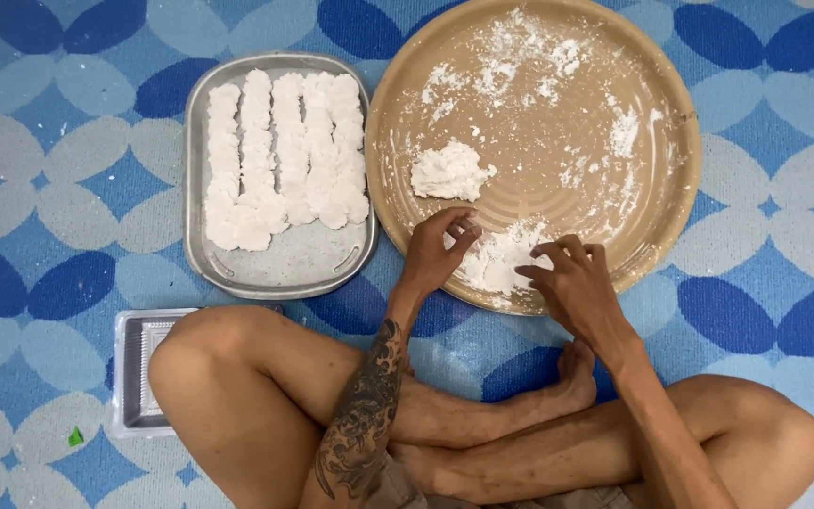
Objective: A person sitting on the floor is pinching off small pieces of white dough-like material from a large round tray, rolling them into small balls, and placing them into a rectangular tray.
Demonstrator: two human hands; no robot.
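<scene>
We pinch white dough at the round tan tray's six o'clock edge.
Left hand and right hand both pinch the floury dough; a clear plastic package lies at eight o'clock.

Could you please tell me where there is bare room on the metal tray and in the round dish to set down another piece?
The metal tray is bare along its near edge, below the rows of white pieces; its far part is packed. The round dish is free on its right half, bar loose flour. It is crowded near the dough lump, where the left hand and right hand work.
</scene>
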